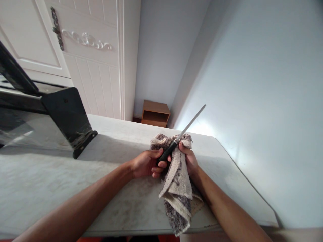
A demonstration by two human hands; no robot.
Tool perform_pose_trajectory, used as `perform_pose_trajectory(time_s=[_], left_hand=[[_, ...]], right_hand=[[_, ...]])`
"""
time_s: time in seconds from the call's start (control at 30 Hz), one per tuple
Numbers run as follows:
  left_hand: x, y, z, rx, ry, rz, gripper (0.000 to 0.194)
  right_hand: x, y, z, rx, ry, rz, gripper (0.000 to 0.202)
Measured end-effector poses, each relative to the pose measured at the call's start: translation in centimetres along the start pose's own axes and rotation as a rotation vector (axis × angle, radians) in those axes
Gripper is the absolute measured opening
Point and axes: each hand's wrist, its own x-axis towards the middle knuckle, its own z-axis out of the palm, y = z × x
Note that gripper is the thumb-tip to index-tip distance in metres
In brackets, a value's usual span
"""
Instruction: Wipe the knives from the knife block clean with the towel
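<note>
A sharpening steel [192, 121] with a black handle points up and to the right over the white table. My left hand [148, 163] has its fingers wrapped round the lower end of the black handle. Closed on a grey and cream cloth [178, 179], my right hand [188, 158] is beside the top of the handle, its thumb near the base of the rod. The cloth lies behind and under the handle and hangs down toward the table's front edge. Part of my right hand's fingers is hidden by the cloth.
The white table [121, 137] bears a black metal stand [68, 117] with a clear panel at the left. Beyond the table are a white cabinet [96, 74] and a small brown wooden shelf [155, 107]. A pale wall [264, 101] borders the right side.
</note>
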Motion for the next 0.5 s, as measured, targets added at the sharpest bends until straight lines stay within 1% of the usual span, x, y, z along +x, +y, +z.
perform_pose_trajectory(time_s=[0.1, 0.23, 0.3, 0.37, 0.43, 0.5], left_hand=[[0.1, -0.2, -0.1, 0.016, -0.015, 0.014, 0.035], [0.3, -0.5, 0.0, 0.081, -0.019, 0.103, 0.029], [0.3, -0.6, 0.0, 0.136, 0.023, 0.153, 0.028], [0.3, -0.6, 0.0, 0.214, 0.096, 0.201, 0.030], [0.2, -0.5, 0.0, 0.290, 0.167, 0.256, 0.034], [0.0, -0.3, 0.0, 0.339, 0.222, 0.325, 0.036]], right_hand=[[0.1, 0.0, 0.0, 0.009, 0.040, -0.019, 0.051], [0.4, 0.0, 0.2, 0.041, 0.125, -0.049, 0.048], [0.4, 0.0, 0.5, 0.068, 0.168, -0.062, 0.046], [0.3, -0.1, 0.7, 0.096, 0.180, -0.080, 0.043], [0.3, -0.1, 0.9, 0.120, 0.141, -0.084, 0.041], [0.4, -0.1, 1.1, 0.134, 0.076, -0.078, 0.042]])
